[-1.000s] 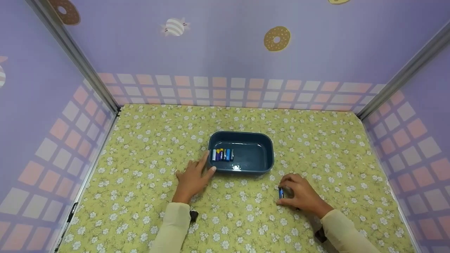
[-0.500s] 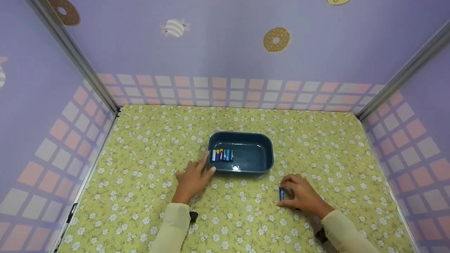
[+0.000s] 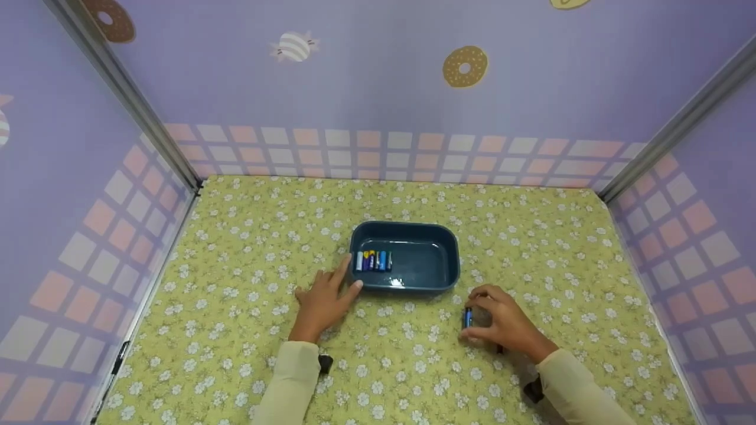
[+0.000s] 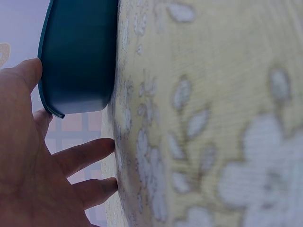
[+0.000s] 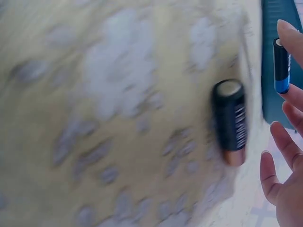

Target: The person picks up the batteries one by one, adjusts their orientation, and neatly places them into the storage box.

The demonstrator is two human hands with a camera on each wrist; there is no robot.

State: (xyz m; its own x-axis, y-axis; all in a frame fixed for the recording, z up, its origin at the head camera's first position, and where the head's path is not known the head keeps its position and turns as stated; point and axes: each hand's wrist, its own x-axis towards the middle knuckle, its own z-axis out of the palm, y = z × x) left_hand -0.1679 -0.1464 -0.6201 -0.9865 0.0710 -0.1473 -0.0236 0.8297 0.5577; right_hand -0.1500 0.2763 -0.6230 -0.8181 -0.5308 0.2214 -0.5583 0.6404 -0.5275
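My right hand (image 3: 502, 319) pinches a black-and-blue battery (image 3: 468, 317) by its two ends, between thumb and fingertip, to the right of a dark teal tray (image 3: 425, 288). The right wrist view shows this held battery (image 5: 281, 66) raised off the cloth. Under that hand, a black battery with a copper end (image 5: 230, 123) lies on the cloth; the hand mostly hides it in the head view. My left hand (image 3: 323, 301) touches the tray's front left corner with thumb and index finger, the other fingers spread. Several batteries (image 3: 372, 261) lie side by side at the tray's left end.
Yellow flowered cloth (image 3: 248, 236) covers the work surface. Purple walls (image 3: 378, 88) with a pink-and-white checked band enclose the back and both sides. Metal posts (image 3: 620, 177) stand at the back corners.
My right hand has shifted slightly left and away from me, carrying the pinched battery. The left hand, the tray and the batteries inside have stayed put.
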